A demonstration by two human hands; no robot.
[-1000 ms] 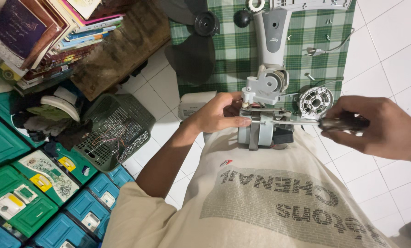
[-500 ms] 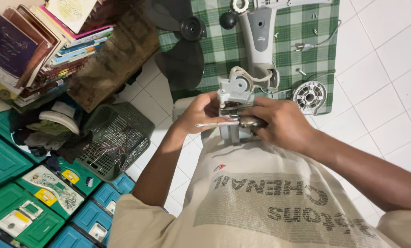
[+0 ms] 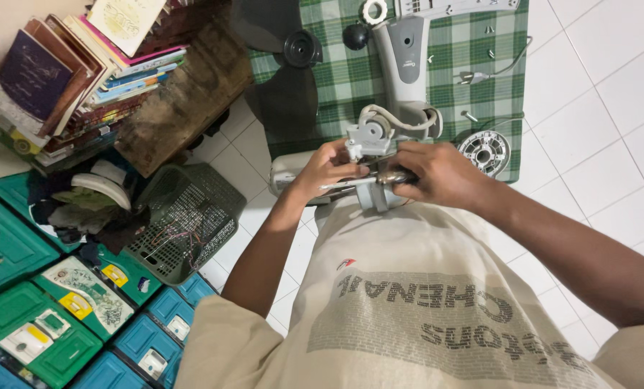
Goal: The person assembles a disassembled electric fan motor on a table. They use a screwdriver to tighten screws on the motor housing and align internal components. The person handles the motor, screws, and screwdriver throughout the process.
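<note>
Indoors, both hands [image 3: 387,173] grip a fan motor [image 3: 371,137] over green checked cloth [image 3: 336,79] on white tiles [image 3: 610,108].

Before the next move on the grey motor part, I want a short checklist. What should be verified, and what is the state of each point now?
1. Left hand grips the motor assembly: ok.
2. Right hand holds the tool, a thin metal shaft that points toward the left hand: ok.
3. Tool tip seated on a screw: cannot tell, the fingers hide it.
4. Loose round metal part lies on the green checked cloth, apart from both hands: ok.
5. Small screws stay on the cloth: ok.
6. Power plug lies loose on the cloth, not in a socket: ok.
</note>
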